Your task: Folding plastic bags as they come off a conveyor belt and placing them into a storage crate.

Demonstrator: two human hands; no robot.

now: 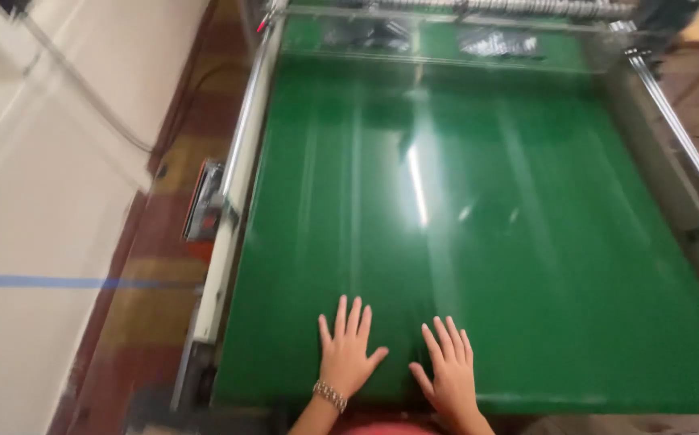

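At six o'clock on the green belt [478,225], the left hand [348,351] and right hand [449,372] are lying flat, palms down, fingers spread, gripping nothing. They are resting side by side, just apart. A bracelet [330,395] is circling the left wrist. At nine o'clock, a metal rail [237,173] is bordering the belt; at twelve, clear film [494,42] is lying.
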